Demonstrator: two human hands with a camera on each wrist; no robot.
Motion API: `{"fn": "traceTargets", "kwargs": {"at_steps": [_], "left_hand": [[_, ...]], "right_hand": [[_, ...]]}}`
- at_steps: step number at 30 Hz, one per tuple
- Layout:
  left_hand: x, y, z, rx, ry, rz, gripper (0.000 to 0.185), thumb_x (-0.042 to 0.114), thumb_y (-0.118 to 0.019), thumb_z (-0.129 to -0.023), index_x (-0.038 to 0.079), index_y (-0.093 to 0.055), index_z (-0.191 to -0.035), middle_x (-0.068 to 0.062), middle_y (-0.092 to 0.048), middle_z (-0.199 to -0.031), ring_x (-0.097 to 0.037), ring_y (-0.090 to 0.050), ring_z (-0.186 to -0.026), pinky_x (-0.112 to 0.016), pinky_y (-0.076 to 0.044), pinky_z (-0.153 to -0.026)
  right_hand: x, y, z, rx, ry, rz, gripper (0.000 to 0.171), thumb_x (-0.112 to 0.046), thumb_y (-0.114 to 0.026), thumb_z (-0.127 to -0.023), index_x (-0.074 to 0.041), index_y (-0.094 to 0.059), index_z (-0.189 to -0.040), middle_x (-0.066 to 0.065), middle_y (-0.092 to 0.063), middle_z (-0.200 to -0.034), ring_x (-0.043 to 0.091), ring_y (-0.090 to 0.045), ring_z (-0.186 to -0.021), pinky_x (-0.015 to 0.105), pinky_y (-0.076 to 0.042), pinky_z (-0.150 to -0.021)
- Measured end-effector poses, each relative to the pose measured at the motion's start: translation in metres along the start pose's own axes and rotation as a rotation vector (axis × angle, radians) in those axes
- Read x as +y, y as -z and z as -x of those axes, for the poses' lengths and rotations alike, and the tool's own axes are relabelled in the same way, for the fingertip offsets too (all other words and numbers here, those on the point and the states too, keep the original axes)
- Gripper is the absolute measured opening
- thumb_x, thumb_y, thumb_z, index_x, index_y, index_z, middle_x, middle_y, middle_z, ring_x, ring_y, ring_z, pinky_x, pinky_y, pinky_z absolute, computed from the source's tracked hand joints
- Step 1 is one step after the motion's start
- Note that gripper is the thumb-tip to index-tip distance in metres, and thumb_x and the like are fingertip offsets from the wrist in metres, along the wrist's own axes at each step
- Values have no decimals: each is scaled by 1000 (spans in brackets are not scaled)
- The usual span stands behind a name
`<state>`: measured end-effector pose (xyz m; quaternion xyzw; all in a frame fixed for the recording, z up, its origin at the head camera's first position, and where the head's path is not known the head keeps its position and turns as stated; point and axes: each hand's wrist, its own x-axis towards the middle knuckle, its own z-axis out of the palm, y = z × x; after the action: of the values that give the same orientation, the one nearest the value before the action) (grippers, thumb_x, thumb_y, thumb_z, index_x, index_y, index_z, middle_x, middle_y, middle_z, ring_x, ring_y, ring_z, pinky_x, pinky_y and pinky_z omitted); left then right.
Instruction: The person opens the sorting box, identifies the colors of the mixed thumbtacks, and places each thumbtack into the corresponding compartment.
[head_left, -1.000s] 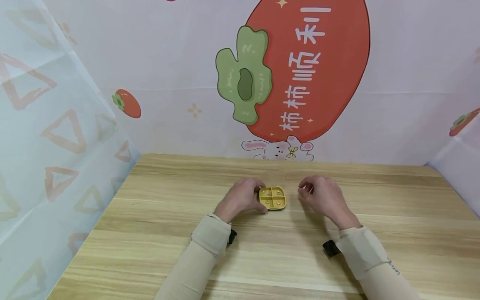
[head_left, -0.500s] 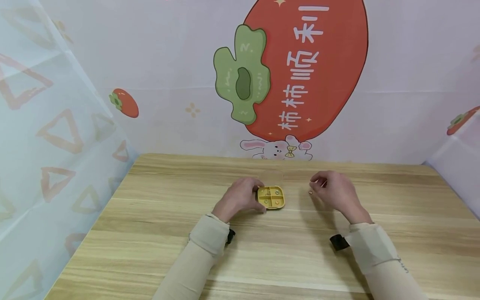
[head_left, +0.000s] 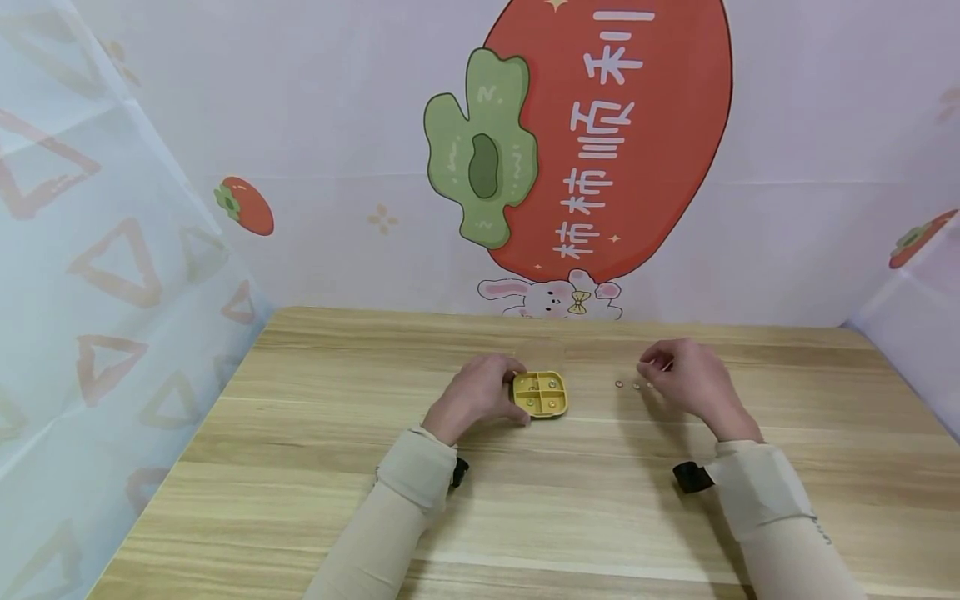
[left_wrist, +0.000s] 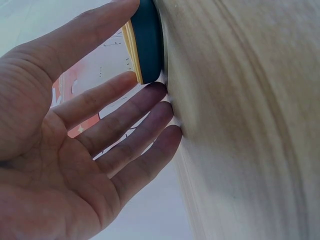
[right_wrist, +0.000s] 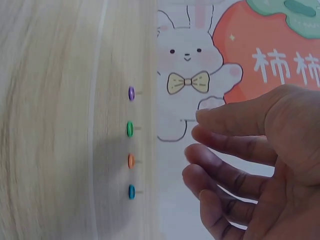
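A yellow tray (head_left: 540, 393) on the worktop (head_left: 300, 467) is held at its left edge by the left hand (head_left: 476, 396). Four pins (right_wrist: 130, 141) stand in a row just beside the empty, relaxed right hand (head_left: 690, 379).

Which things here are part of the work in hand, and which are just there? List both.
In hand:
yellow box, held at its edge by the left hand
four coloured pins in a row, beside the right hand

Just there:
table
cartoon backdrop
black wrist strap
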<state>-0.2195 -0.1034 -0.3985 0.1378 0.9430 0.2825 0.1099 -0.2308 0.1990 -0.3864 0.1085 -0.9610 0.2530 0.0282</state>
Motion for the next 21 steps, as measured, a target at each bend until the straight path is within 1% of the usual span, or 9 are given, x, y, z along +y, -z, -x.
{"fn": "traceTargets", "kwargs": {"at_steps": [7,14,21], "left_hand": [[1,0,0,-2,11,2,70,24,-97,-68,9,-68,-130,-7,-68,-121,-22,-61,-109,-40,-47,-100],[1,0,0,0,12,4,68,24,-97,-68,10,-68,-129,-6,-68,-120,-21,-61,-107,-40,-48,-100],[0,0,-1,2,6,0,68,23,-97,-68,9,-68,-129,-7,-69,-119,-21,-61,-107,-39,-47,-99]], "right_hand": [[11,6,0,-31,-37,28,15,-16,-71,-91,-4,-76,-97,3,-68,-83,20,-60,-78,34,-45,-66],[21,9,2,-70,-87,40,17,-17,-70,-90,-3,-76,-97,4,-67,-83,22,-58,-77,34,-43,-65],[26,7,2,-80,-98,55,18,-17,-72,-89,-1,-75,-96,9,-67,-84,26,-60,-78,37,-45,-64]]}}
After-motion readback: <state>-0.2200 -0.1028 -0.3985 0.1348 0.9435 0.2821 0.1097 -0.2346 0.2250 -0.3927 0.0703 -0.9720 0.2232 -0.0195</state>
